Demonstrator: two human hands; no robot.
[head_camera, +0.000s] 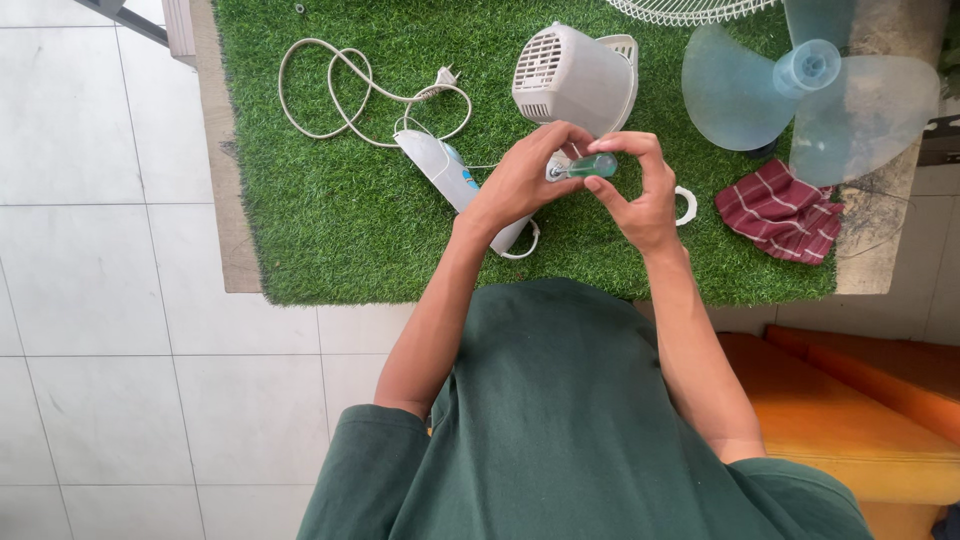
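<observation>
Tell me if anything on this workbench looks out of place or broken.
The fan is in pieces on the green turf mat: the motor housing lies apart from the blade. Both hands, left hand and right hand, hold a green-handled screwdriver. Nothing looks spilled or cracked.

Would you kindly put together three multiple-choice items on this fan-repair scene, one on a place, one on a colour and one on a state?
1. Where does the striped cloth lie?
A. Left of the power cord
B. Right of the hands, below the fan blade
C. On the floor tiles

2. What colour is the screwdriver handle?
A. Red
B. Black
C. Clear green

3. How is the fan blade?
A. Detached, lying on the turf mat
B. Mounted on the motor housing
C. Held in the left hand

Answers: 1 B, the cloth sits right of the right hand; 2 C, the handle looks translucent green; 3 A, it lies apart from the housing.
</observation>
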